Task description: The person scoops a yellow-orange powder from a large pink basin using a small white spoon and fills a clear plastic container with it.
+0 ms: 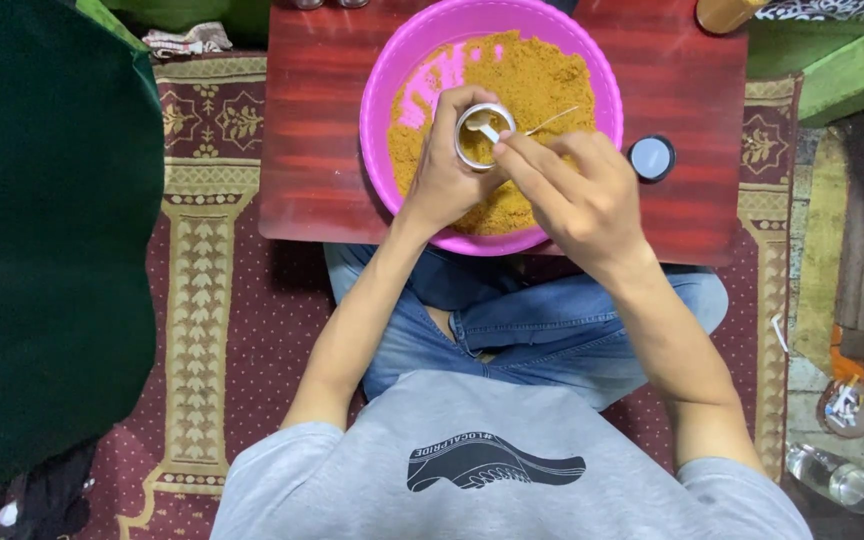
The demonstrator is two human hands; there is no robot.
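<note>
— Left hand (444, 175): status?
— Closed around a small round jar (483, 136), held over the pink bowl (392, 75) of orange-brown powder (532, 80).

— Right hand (572, 190)?
— Fingers pinched on a white spoon (489, 131), its tip inside the jar's mouth.

— Surroundings?
— Bowl sits on a red low table (312, 150); a black lid (651, 158) lies just beside the bowl, to its right. Patterned rug (202, 300) underneath.

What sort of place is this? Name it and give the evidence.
Probably a home floor workspace: the person sits cross-legged on a patterned rug at a low red table, with a pink bowl of brown powder.
</note>
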